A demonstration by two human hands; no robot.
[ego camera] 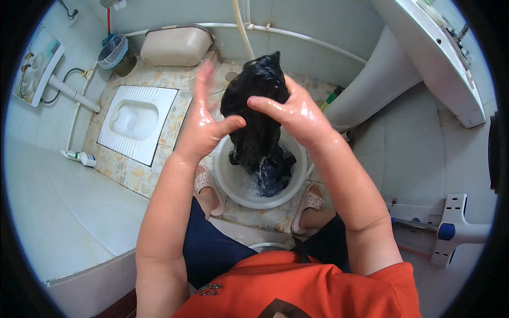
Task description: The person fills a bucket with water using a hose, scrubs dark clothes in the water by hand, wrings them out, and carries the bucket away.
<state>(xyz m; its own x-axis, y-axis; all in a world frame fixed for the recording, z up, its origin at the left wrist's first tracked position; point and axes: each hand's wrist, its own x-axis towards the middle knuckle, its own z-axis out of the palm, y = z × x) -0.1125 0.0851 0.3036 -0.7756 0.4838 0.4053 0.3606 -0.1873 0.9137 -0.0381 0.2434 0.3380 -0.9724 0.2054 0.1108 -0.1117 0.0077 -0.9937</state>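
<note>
A wet black cloth, likely a garment, hangs bunched from my right hand, whose thumb lies across its front while the other fingers are partly hidden behind it. Its lower part reaches down into a white plastic basin on the floor. Dark blue fabric sits in the basin amid splashing water. To the left of the cloth, my left hand is raised with its fingers spread and blurred, holding nothing; its thumb tip overlaps the cloth's edge, and whether it touches cannot be told. Both hands glisten with water.
A squat toilet is set into the tiled floor at left. Behind stand a lined waste bin and a beige tub. The washbasin pedestal rises at right. A pale hose comes down behind the cloth. A white bottle lies at left.
</note>
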